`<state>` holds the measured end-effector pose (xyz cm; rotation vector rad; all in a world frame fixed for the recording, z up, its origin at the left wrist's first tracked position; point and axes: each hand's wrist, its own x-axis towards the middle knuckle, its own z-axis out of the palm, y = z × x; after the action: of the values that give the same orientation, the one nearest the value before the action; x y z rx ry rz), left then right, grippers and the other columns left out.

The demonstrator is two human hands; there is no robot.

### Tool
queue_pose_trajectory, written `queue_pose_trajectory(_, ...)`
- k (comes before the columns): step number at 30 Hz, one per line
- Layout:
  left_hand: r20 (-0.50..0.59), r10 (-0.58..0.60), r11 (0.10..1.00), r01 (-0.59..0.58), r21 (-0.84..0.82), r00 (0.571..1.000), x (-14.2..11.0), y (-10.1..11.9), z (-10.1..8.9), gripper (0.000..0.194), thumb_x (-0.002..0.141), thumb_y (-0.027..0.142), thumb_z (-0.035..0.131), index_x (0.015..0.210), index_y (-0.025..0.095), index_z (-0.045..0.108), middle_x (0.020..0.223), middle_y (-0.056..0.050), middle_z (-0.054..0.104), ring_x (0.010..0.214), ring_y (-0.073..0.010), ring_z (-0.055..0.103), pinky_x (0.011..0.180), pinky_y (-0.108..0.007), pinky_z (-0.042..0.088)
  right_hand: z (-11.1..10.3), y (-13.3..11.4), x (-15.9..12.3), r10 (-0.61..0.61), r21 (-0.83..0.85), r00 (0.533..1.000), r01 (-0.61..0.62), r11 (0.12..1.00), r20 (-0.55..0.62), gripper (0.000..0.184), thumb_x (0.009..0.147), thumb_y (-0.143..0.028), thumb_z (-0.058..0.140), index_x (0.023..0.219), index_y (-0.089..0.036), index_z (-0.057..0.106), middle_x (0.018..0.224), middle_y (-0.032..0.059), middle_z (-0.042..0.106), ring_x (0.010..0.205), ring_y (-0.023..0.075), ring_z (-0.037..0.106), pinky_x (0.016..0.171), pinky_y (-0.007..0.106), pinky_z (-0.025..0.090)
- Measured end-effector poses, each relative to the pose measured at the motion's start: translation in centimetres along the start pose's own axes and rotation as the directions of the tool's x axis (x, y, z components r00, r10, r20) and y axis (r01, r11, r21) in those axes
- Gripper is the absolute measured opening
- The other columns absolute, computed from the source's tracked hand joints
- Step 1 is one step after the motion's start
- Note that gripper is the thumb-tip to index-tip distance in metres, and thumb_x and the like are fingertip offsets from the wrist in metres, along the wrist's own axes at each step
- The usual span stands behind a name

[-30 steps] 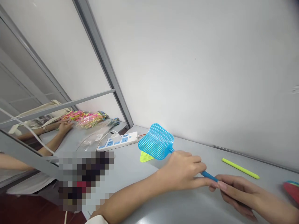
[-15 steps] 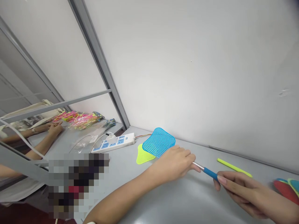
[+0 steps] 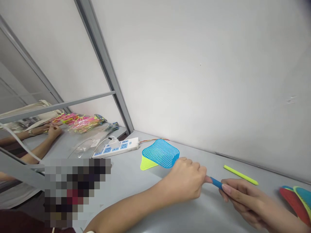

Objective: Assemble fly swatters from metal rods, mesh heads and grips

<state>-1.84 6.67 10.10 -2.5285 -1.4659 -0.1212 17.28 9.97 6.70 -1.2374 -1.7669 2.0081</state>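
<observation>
A blue fly swatter (image 3: 160, 152) with a perforated head is held between both hands above the grey table. My left hand (image 3: 187, 178) is closed around its shaft just behind the head, hiding most of the rod. My right hand (image 3: 239, 195) pinches the blue grip at the other end. Partly beneath the blue head lies a yellow-green perforated swatter head (image 3: 147, 163). Behind my right hand, a yellow-green tube-shaped handle (image 3: 240, 174) rests on the table. Red, blue and yellow-green swatter heads (image 3: 293, 200) lie at the right edge.
A white power strip (image 3: 119, 149) with plugs and cords sits left of the swatter. Past the grey metal frame (image 3: 104, 61), another person's hands (image 3: 53, 129) are near a pile of colourful plastic-wrapped items (image 3: 82, 123). A blurred-out patch covers the lower left. The wall rises behind the table.
My left hand slid along the shaft toward the head, exposing a silver rod, then came back nearer the blue grip. The swatter head tilted and shifted slightly. My right hand kept its hold.
</observation>
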Motion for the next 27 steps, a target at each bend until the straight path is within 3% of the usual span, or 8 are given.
queue_pose_trajectory(8,0.004,-0.041,0.993,0.042,-0.112,0.999,0.0,0.4,0.6,0.025,0.086,0.029,0.036,0.069,0.017,0.05,0.065,-0.001,0.061,0.056,-0.0165,0.057,0.052,-0.028,0.037,0.4,-1.0,-0.5,-0.031,-0.084,1.0,0.031,0.996,0.003,0.037,0.082,-0.051,0.04,0.069,-0.017,0.045,0.042,-0.0098,0.022,0.036,0.0047,0.017,0.036,0.019,0.013)
queue_pose_trajectory(14,-0.016,-0.1,0.978,0.096,-0.187,0.995,-0.1,1.4,1.1,0.025,0.086,0.027,0.033,0.068,0.018,0.049,0.064,0.001,0.06,0.054,-0.0153,0.054,0.051,-0.028,0.036,-0.4,-2.3,-1.4,-0.029,-0.244,0.996,0.007,0.97,-0.088,0.037,0.08,-0.05,0.044,0.072,-0.015,0.053,0.047,-0.0076,0.028,0.039,0.0047,0.023,0.037,0.018,0.015)
queue_pose_trajectory(23,-0.098,-0.138,0.95,0.104,-0.294,0.986,0.6,0.4,0.0,0.025,0.088,0.023,0.032,0.073,0.017,0.05,0.075,-0.002,0.054,0.071,-0.0166,0.05,0.067,-0.032,0.038,0.0,-2.6,-0.6,-0.138,-0.013,0.986,0.137,0.99,-0.099,0.034,0.079,-0.047,0.049,0.072,-0.015,0.054,0.05,-0.0076,0.022,0.046,0.0062,0.016,0.042,0.021,0.012)
queue_pose_trajectory(26,-0.205,-0.173,0.902,0.072,-0.425,0.963,0.4,-1.0,-1.6,0.019,0.089,0.024,0.035,0.081,0.019,0.052,0.083,0.0,0.055,0.082,-0.0148,0.05,0.078,-0.03,0.037,0.2,-2.5,-0.5,-0.209,0.022,0.972,0.212,0.977,-0.112,0.033,0.08,-0.047,0.048,0.075,-0.015,0.055,0.054,-0.0064,0.022,0.048,0.0068,0.018,0.043,0.021,0.014)
queue_pose_trajectory(27,-0.273,-0.243,0.892,0.103,-0.441,0.931,0.2,-1.6,-2.3,0.019,0.089,0.026,0.036,0.083,0.019,0.052,0.085,-0.001,0.055,0.084,-0.0148,0.05,0.079,-0.029,0.037,0.2,-2.5,-0.5,-0.229,0.019,0.966,0.233,0.972,-0.118,0.033,0.08,-0.047,0.047,0.075,-0.015,0.056,0.055,-0.0061,0.022,0.049,0.007,0.019,0.044,0.021,0.015)
